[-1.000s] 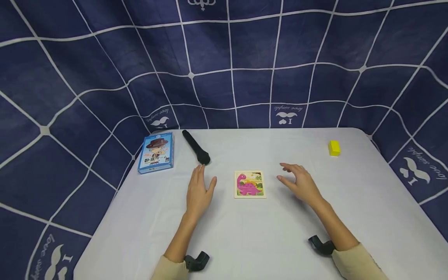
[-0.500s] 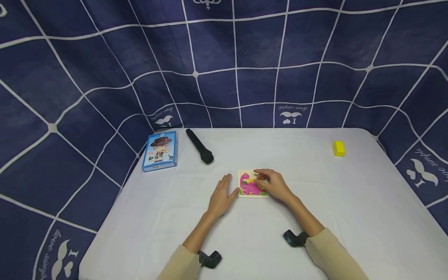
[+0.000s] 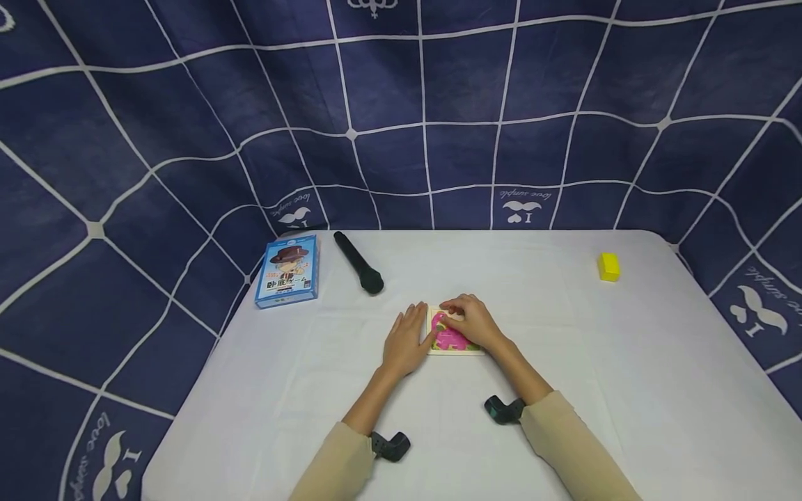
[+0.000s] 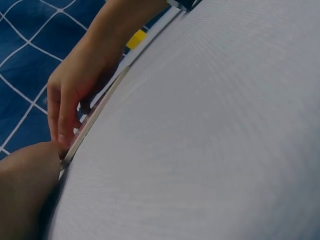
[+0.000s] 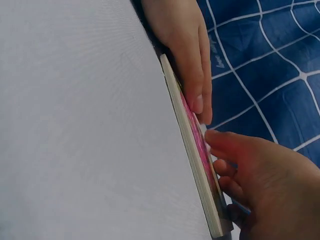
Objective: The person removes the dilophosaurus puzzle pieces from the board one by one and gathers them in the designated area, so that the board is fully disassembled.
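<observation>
A small square dinosaur puzzle (image 3: 452,341) in a pale frame lies flat on the white table, partly covered by both hands. My left hand (image 3: 404,342) lies along its left edge with straight fingers, and the thumb reaches over the frame. Over the puzzle's upper part is my right hand (image 3: 474,323), fingers bent and thumb apart from the index finger. In the right wrist view the right hand (image 5: 272,182) has its fingertips close to the picture surface, opposite the left hand (image 5: 182,50). No lifted piece shows between the fingers.
A blue card-game box (image 3: 287,271) lies at the table's back left, with a black microphone (image 3: 359,263) beside it. A yellow block (image 3: 608,266) stands at the back right. Behind the white table (image 3: 626,376) hangs a blue gridded curtain (image 3: 464,153).
Both hands have come inward to the puzzle from either side. In the last half second the right hand has slid left across its upper part, and the left has moved up slightly along its edge.
</observation>
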Motion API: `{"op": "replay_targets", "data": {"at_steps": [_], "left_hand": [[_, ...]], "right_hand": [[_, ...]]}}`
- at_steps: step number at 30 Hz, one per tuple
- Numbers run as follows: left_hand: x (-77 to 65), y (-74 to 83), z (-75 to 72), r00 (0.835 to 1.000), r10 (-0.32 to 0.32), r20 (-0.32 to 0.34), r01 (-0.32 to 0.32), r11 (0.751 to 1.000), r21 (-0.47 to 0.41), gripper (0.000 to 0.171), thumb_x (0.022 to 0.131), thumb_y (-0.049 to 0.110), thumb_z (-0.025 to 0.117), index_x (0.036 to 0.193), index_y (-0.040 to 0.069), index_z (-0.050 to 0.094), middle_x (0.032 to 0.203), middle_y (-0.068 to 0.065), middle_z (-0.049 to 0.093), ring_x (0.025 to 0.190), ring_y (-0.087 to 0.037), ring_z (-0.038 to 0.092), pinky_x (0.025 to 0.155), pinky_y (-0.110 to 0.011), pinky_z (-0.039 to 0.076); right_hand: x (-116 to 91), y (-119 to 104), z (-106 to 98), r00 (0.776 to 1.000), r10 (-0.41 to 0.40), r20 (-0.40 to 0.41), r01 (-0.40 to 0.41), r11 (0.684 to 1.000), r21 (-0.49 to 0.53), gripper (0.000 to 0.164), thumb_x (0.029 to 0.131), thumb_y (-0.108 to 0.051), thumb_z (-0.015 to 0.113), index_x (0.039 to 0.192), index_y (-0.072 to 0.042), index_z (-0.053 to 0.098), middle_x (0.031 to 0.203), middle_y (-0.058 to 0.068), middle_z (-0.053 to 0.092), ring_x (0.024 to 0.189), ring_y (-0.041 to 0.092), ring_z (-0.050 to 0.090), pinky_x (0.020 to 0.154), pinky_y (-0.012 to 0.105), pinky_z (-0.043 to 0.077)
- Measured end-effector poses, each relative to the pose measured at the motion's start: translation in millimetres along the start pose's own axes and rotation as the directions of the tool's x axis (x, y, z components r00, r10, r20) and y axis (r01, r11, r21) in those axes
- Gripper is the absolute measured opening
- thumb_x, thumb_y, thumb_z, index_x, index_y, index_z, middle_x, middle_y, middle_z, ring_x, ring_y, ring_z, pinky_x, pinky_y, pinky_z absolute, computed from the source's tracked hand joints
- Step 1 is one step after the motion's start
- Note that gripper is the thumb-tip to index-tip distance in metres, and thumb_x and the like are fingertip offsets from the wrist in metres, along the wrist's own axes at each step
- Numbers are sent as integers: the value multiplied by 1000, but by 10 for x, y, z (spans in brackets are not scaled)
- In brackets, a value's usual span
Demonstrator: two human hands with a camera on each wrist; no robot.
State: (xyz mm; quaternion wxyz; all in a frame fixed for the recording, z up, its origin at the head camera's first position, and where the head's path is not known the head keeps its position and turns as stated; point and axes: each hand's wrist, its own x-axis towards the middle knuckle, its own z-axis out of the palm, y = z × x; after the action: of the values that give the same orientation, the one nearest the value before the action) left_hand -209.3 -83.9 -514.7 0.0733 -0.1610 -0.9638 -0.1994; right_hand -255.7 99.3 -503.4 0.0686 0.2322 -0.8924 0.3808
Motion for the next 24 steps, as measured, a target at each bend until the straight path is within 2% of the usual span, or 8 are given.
{"op": "replay_targets", "data": {"at_steps": [11, 20, 24], "left_hand": [[-10, 10, 8, 1000, 21, 9, -22, 999, 42, 61, 96, 46, 36, 144, 8, 32, 149, -4, 28, 138, -21, 19, 112, -38, 13], [2, 21, -18, 999, -11, 33, 11, 1000, 17, 61, 96, 44, 39, 144, 8, 31, 150, -4, 27, 138, -21, 18, 112, -37, 10], [1, 34, -17, 999, -15, 44, 13, 999, 32, 62, 96, 46, 37, 145, 8, 30, 150, -4, 26, 138, -21, 18, 112, -39, 11]], "right_hand": [[-4, 42, -7, 998, -57, -5, 57, 998, 26, 22, 79, -23, 74, 96, -9, 72, 82, -4, 59, 79, 14, 51, 71, 30, 47], [42, 50, -28, 997, -37, 62, 36, 999, 18, 23, 80, -22, 73, 98, -9, 72, 85, -4, 59, 81, 14, 51, 73, 31, 46], [44, 56, -35, 996, -46, 75, 44, 999, 28, 26, 78, -25, 74, 98, -10, 71, 84, -5, 58, 79, 13, 50, 71, 30, 45]]}}
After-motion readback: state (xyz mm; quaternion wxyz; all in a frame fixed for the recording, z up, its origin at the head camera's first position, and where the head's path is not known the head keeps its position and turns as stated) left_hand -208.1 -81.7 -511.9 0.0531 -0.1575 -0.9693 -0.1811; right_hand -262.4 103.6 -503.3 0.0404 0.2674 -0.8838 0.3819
